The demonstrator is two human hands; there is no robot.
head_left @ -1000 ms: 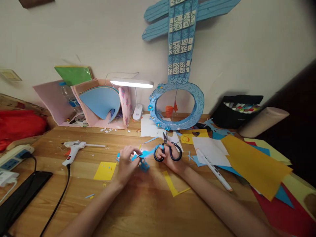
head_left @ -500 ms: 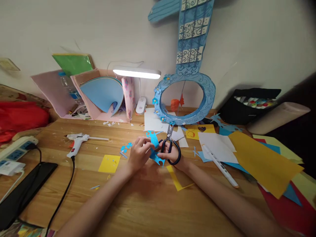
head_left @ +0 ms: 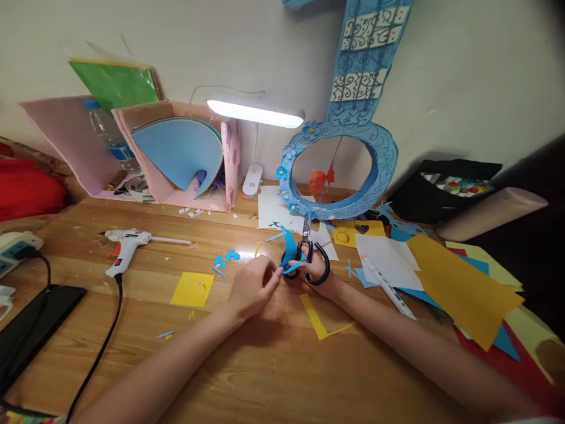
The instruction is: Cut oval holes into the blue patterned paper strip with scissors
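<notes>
The scissors (head_left: 306, 237) serve as reference; their lower handle loop is partly covered by the blue paper (head_left: 289, 246), which lies against the left side of the handles. The paper's near end is hidden in the fingers, so its full outline cannot be made out. How the right fingers sit in the loops is also unclear. Beyond the scissors, the blue paper guitar (head_left: 386, 159) is cut off at the top; far to their left, the power strip (head_left: 15, 250) runs out of view. The left hand (head_left: 253, 284), left of the scissors, is back upward, thumb and fingertips closed on the paper. The right hand (head_left: 318, 272) grips the scissors' handles from the right, blades pointing away from the person. Both forearms slant inward toward the scissors. Loose blue pieces (head_left: 230, 255) lie left of the scissors, beyond the left hand.
</notes>
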